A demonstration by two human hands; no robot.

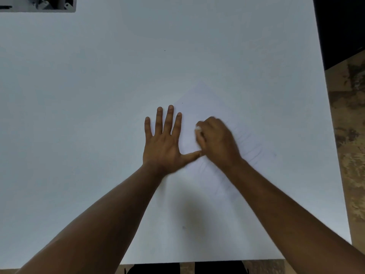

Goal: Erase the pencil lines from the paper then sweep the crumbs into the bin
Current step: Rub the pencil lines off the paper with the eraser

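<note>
Mid-erase: left hand point(164, 143) spread flat, pinning the paper point(199, 107) to the bench point(79, 95); right hand's point(215, 139) grip clenched around a small white eraser point(198, 129). Best rubbed in short strokes away from the pinning palm, toward the faint pencil lines point(254, 149) at right. No bin in sight.

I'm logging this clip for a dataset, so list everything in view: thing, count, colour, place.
table: one, white, fills most of the view
paper: one sheet, white, lying turned at an angle right of the table's centre, under both hands
pencil lines: several, faint grey, on the paper right of the right hand
eraser: one, white, only a bit shows in the right hand's grip
grey box: one, far left corner, cut off by the frame
floor: brown mottled, along the right edge
left hand: flat, fingers spread, on the paper's left edge
right hand: curled round the eraser, blurred
</note>
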